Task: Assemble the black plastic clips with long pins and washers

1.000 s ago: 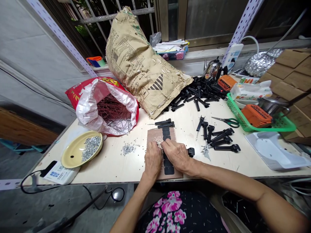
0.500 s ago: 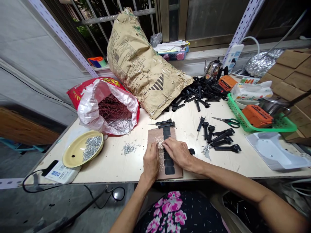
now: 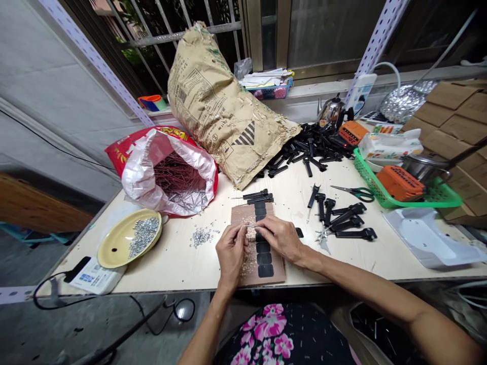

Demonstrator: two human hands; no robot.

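Note:
Above a brown board point(image 3: 245, 274) with a column of black pads point(image 3: 265, 270), both hands meet at a thin metal pin point(image 3: 250, 226). My left hand point(image 3: 231, 251) pinches the pin's left end between thumb and forefinger. The fingertips of my right hand point(image 3: 281, 239) are closed on its other end; any smaller piece there is hidden. At the board's far edge lie black plastic parts with thin pins point(image 3: 258, 196). Small metal rings point(image 3: 201, 236) are scattered left of the board. More black parts point(image 3: 344, 220) with metal ends lie to the right.
A yellow dish point(image 3: 110, 253) of metal bits and a red bag point(image 3: 125, 144) of pins stand left. Behind are a large paper sack point(image 3: 228, 116) and heaped black parts point(image 3: 304, 147). Scissors point(image 3: 357, 192), a green basket point(image 3: 380, 195) and a white tray point(image 3: 422, 243) are right.
My left hand has shifted slightly left and turned, so its thumb and forefinger pinch shows more plainly. My right hand stays near the same spot. The view has tilted a little.

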